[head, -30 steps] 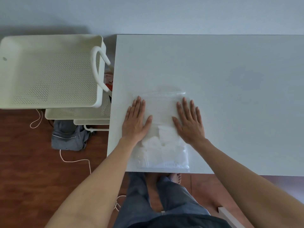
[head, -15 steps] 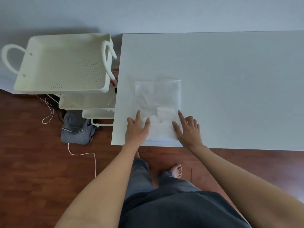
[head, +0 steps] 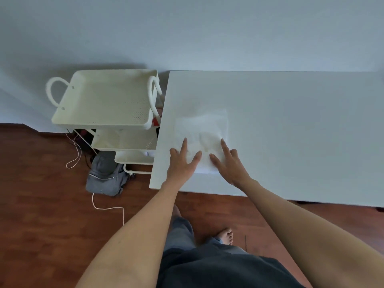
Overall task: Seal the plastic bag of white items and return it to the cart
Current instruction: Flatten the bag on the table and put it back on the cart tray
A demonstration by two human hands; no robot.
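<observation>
A clear plastic bag [head: 202, 129] of white items lies flat on the white table [head: 291, 125], close to its left front corner. My left hand [head: 181, 161] rests palm down on the bag's near left part, fingers spread. My right hand [head: 228, 163] presses flat on its near right part, fingers apart. Neither hand grips the bag. The white items bunch under and between my fingers. The bag's far edge is faint and blurred. The cream three-tier cart [head: 104, 100] stands left of the table, its top tray bare.
The cart has looped handles [head: 154, 94] on both sides, one beside the table edge. A grey cloth [head: 106, 177] and a white cord [head: 108, 207] lie on the wooden floor below. My legs and a bare foot [head: 225, 235] show under the table's front edge. A wall runs behind.
The view has pulled back and up, so table and cart look smaller. My hands slid from the bag's middle toward its near end and stay flat on it.
</observation>
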